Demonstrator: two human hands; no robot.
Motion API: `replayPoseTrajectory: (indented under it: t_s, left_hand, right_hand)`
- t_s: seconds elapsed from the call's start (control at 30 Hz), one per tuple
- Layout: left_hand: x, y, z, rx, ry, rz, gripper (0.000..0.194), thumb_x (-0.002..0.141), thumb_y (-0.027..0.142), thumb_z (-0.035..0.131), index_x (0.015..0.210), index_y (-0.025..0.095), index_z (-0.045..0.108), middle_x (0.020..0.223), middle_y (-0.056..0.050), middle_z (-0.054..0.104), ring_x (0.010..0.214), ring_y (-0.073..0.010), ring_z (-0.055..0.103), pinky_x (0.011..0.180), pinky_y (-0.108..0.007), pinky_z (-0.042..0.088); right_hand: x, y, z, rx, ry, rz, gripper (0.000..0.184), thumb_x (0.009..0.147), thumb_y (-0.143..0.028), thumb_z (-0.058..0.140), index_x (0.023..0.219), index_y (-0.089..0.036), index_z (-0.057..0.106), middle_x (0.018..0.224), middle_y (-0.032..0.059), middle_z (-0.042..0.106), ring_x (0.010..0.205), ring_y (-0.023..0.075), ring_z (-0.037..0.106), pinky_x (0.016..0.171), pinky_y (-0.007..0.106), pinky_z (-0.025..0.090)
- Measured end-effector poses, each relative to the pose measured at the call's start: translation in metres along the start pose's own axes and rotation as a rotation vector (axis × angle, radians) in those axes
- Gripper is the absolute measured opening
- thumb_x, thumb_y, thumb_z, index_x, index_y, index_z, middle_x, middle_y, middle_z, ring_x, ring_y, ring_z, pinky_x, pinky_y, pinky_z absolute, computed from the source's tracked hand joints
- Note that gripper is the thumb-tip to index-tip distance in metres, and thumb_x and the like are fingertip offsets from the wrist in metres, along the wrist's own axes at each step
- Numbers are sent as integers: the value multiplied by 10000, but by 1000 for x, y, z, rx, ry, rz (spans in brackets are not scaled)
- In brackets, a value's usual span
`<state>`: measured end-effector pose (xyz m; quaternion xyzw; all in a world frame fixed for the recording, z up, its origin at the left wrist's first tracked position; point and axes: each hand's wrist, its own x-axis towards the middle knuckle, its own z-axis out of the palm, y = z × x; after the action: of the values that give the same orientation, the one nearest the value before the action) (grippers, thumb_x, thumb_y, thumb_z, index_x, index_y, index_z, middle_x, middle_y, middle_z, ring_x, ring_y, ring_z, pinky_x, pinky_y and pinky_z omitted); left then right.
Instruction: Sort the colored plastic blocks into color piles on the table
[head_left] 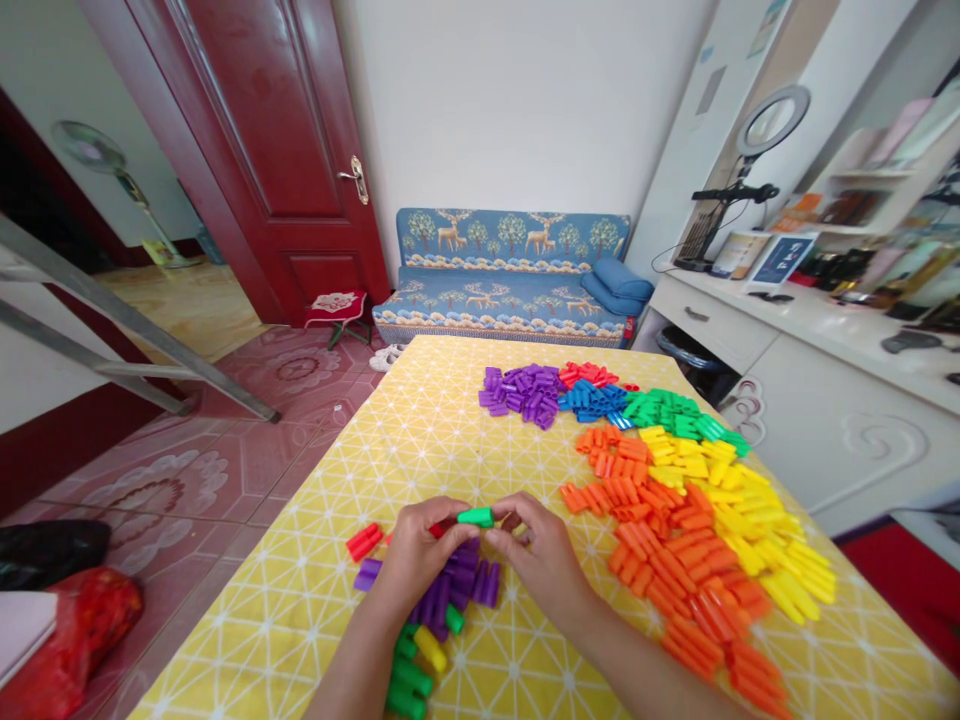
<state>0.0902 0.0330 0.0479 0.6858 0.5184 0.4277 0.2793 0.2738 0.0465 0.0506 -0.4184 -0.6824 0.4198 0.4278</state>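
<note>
My left hand (pixel 420 553) and my right hand (pixel 541 555) meet over the near part of a table with a yellow patterned cloth (pixel 420 440). Together their fingertips pinch a short green plastic tube piece (pixel 475 517); a bit of red shows beside it at the left fingers. Below the hands lies a joined cluster of purple pieces (pixel 457 583), with green and yellow pieces (pixel 415 665) trailing toward me. A loose red piece (pixel 364 541) and a purple one (pixel 367 574) lie just left of my left hand.
Sorted piles fill the table's right side: orange (pixel 660 545), yellow (pixel 742 510), green (pixel 675 412), blue (pixel 592 400), red (pixel 587 375), purple (pixel 523 392). Beyond stand a blue sofa (pixel 510 270), a red door (pixel 285 150), and a white cabinet (pixel 817 400) at right.
</note>
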Motion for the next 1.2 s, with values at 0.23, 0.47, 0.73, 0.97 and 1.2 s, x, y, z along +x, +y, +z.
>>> replayPoseTrajectory:
  t_s: [0.23,0.47,0.73,0.97,1.2]
  left_hand:
    - [1,6,4,9,-107,30,148,853,309,611,834,209,719,774,-20,707,732,-166,640,682,-244,466]
    - [2,5,5,35,-140,22,161,874,276,585,801,195,704,745,-9,698,703,-142,630,678,-230,453]
    - [3,-4,1,114,-61,14,172,895,269,546,839,207,697,812,-13,713,765,-145,646,728,-239,472]
    - [3,-4,3,142,-65,29,191,905,282,529,842,205,692,814,-20,714,767,-149,649,728,-241,475]
    - [2,-3,1,157,-70,21,194,909,277,519,846,209,690,819,-21,714,775,-153,650,726,-242,474]
  right_hand:
    - [0,3,-3,78,-19,78,186,728,-143,615,904,-197,638,780,-7,629,684,130,594,593,230,464]
    - [14,4,-49,13,-120,96,77,696,-190,662,770,-178,647,702,-11,627,631,113,579,558,211,448]
    - [95,50,-203,-172,566,223,375,673,-390,679,948,-145,606,669,32,643,569,183,633,473,261,482]
    - [123,85,-263,-824,535,280,239,761,-257,607,971,-161,666,706,54,691,661,215,668,622,297,476]
    - [132,74,-261,-1252,485,307,336,848,-327,556,1125,-155,639,976,149,691,909,296,644,689,341,449]
